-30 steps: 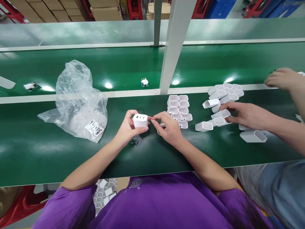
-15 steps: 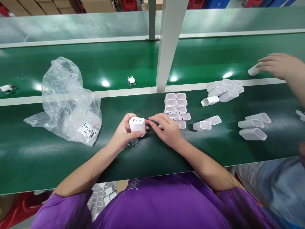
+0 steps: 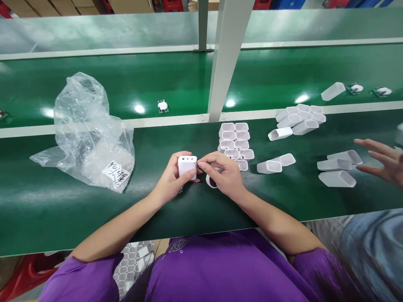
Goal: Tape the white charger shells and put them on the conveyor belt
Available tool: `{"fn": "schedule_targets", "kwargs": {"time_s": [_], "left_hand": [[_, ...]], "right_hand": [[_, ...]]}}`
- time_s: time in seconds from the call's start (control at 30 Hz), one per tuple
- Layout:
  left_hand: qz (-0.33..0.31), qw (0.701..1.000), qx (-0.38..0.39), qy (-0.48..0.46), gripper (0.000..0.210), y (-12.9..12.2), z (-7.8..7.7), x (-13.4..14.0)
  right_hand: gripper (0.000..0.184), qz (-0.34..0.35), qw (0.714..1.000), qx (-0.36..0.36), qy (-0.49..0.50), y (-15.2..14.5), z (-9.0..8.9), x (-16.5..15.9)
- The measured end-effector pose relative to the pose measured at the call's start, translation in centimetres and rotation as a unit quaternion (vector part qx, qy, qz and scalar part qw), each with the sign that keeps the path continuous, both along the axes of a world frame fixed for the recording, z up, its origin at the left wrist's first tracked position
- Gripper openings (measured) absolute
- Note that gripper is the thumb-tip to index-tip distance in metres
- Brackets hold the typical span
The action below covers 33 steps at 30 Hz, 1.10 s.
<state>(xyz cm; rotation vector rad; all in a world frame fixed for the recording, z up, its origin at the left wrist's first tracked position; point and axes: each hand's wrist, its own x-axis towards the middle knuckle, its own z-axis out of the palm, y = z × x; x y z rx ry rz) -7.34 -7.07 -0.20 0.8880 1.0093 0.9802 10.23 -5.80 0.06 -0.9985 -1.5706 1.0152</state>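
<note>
We log the largest first: the green bench fills the frame. At left lies the clear plastic bag with a handwritten label, its pale contents too blurred to identify. Below the bench edge, lower left of the frame, we note a gridded tray with white pieces on it; finished or waiting, we cannot tell.

Right of centre stands the block of open housings, two columns, open ends up; we see small dark marks inside a couple. Upper right holds the cluster of housings. By their open ends, we judge these not yet closed up.

Our left hand, at frame centre, grips the white unit, thumb on its front, the face with port slots up. Our right hand is just beside it, thumb and fingertips drawn together; whether they pinch anything we cannot tell. We judge this one unit in progress: outer shape and slotted face present, completion unconfirmed.

Partly under the right hand, a white round-edged item with a dark interior. Upper centre, one circuit board, outside any housing. Smallest: grey bits just below the unit, apparently unused.
</note>
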Motion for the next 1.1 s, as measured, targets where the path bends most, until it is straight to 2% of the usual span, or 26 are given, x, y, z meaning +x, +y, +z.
{"fn": "schedule_targets", "kwargs": {"time_s": [0.1, 0.2, 0.37, 0.7, 1.1], "left_hand": [[0.009, 1.000, -0.007, -0.010, 0.049, -0.1, -0.4, -0.1], [0.019, 1.000, 0.009, 0.012, 0.045, -0.2, -0.6, -0.2], [0.009, 0.998, 0.048, 0.035, 0.042, -0.2, -0.1, 0.1], [-0.009, 0.998, 0.056, 0.036, 0.048, -0.3, 0.4, 0.2], [-0.006, 0.994, 0.088, 0.060, 0.049, -0.4, 0.5, 0.3]], "right_hand": [[0.017, -0.008, 1.000, -0.022, 0.013, -0.1, -0.3, -0.1], [0.015, -0.029, 0.999, -0.011, 0.016, -0.1, -0.2, 0.0], [0.014, -0.048, 0.999, 0.021, -0.004, -0.1, 0.1, 0.1], [0.017, -0.063, 0.997, 0.034, -0.017, -0.4, -0.1, 0.0], [0.016, -0.079, 0.984, 0.138, -0.077, -0.6, -0.1, -0.2]]}}
